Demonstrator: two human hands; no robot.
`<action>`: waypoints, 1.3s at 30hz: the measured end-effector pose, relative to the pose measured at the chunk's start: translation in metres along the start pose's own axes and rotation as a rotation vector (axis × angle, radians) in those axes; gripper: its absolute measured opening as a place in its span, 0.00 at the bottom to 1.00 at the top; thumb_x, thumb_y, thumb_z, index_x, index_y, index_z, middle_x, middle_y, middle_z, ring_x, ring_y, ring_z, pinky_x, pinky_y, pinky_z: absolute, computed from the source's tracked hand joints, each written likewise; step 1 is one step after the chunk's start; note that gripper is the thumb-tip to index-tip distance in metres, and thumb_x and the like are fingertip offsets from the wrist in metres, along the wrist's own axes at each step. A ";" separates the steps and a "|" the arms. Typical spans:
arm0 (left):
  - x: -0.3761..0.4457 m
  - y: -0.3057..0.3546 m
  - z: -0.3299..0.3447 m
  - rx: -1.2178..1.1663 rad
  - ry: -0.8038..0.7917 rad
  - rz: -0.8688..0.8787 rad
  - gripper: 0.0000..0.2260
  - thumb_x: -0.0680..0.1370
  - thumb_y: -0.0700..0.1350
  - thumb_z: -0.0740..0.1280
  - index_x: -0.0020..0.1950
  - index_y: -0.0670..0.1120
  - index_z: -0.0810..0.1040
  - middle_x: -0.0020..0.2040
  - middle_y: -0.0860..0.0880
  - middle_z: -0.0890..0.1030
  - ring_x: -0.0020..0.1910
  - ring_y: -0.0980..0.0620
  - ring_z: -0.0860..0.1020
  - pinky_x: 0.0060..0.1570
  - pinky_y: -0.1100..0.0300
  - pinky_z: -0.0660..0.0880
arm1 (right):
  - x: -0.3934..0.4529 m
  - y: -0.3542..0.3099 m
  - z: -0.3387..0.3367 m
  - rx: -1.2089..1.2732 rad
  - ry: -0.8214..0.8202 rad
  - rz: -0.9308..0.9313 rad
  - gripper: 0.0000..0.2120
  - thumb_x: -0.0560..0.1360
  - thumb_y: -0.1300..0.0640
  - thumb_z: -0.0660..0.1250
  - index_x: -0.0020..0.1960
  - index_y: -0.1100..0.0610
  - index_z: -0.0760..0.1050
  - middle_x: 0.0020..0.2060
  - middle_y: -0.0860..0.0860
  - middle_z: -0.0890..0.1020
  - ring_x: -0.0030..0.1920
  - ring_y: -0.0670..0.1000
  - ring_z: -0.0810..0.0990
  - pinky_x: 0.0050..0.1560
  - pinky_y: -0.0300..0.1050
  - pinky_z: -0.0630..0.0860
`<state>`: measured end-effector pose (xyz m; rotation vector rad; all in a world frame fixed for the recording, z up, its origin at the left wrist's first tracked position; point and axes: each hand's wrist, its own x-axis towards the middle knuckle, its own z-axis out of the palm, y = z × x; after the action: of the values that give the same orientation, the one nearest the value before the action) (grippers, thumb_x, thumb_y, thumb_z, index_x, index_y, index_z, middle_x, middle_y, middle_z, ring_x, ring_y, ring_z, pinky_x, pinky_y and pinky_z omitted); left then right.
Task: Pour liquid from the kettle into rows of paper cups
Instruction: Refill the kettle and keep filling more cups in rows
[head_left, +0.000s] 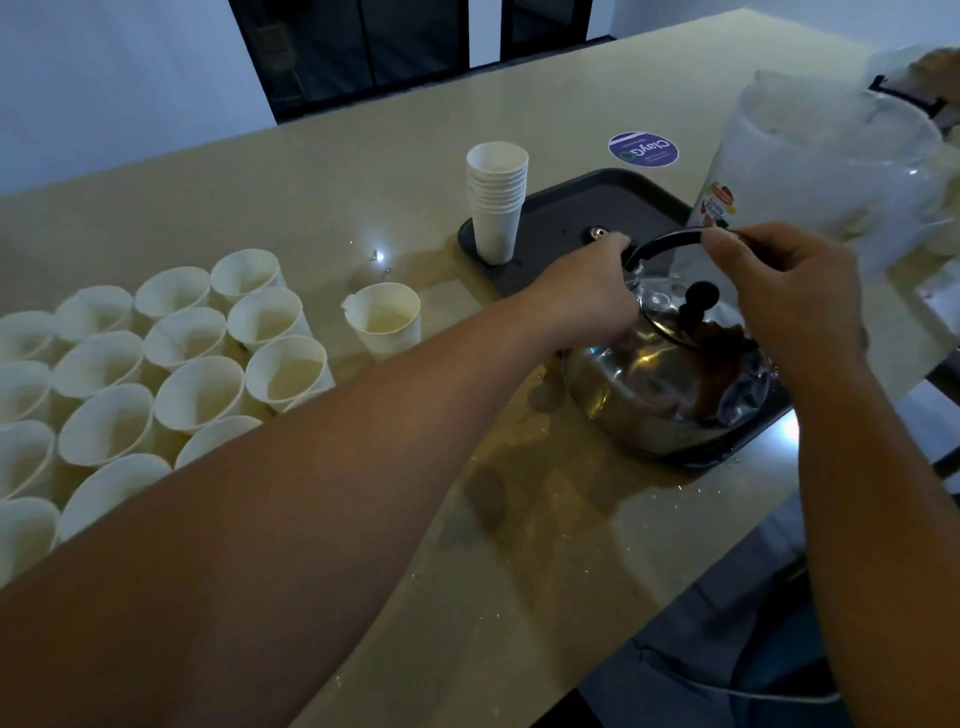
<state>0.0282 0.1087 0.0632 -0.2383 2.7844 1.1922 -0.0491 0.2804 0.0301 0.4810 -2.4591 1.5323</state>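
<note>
A shiny steel kettle (665, 389) with a black knob on its lid stands on a dark tray (561, 208) at the counter's right. My left hand (587, 296) grips the left end of its black arched handle (670, 240). My right hand (789, 291) pinches the handle's right end. Several white paper cups (197, 384) stand in rows at the left, filled with pale liquid. One more filled cup (384, 317) stands alone between the rows and the tray.
A stack of empty paper cups (496, 208) stands on the tray's far left corner. A large clear plastic bag (831, 166) sits at the right behind the kettle. A purple round sticker (643, 149) is on the beige counter (519, 519), whose edge runs diagonally at lower right.
</note>
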 end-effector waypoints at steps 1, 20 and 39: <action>-0.002 0.000 -0.001 0.001 -0.002 0.011 0.29 0.79 0.38 0.61 0.80 0.47 0.59 0.70 0.45 0.74 0.66 0.46 0.75 0.58 0.57 0.73 | 0.000 -0.002 0.000 -0.020 0.005 0.003 0.14 0.76 0.40 0.71 0.54 0.48 0.83 0.40 0.47 0.83 0.42 0.45 0.80 0.43 0.37 0.75; -0.080 -0.088 -0.114 0.330 0.398 -0.229 0.09 0.77 0.45 0.71 0.56 0.51 0.84 0.51 0.50 0.84 0.48 0.50 0.80 0.51 0.53 0.78 | -0.015 -0.117 0.104 -0.237 -0.467 -0.253 0.23 0.81 0.41 0.63 0.38 0.58 0.80 0.29 0.49 0.78 0.30 0.46 0.74 0.35 0.42 0.69; -0.050 -0.166 -0.103 0.425 0.432 -0.366 0.06 0.74 0.39 0.72 0.49 0.46 0.80 0.38 0.49 0.76 0.40 0.46 0.78 0.36 0.55 0.73 | 0.002 -0.102 0.225 -0.394 -0.974 0.116 0.13 0.84 0.56 0.61 0.54 0.62 0.82 0.38 0.53 0.87 0.39 0.52 0.87 0.43 0.45 0.84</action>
<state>0.1048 -0.0737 0.0245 -1.0102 3.0584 0.4948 -0.0124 0.0364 0.0161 1.2416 -3.4241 0.8695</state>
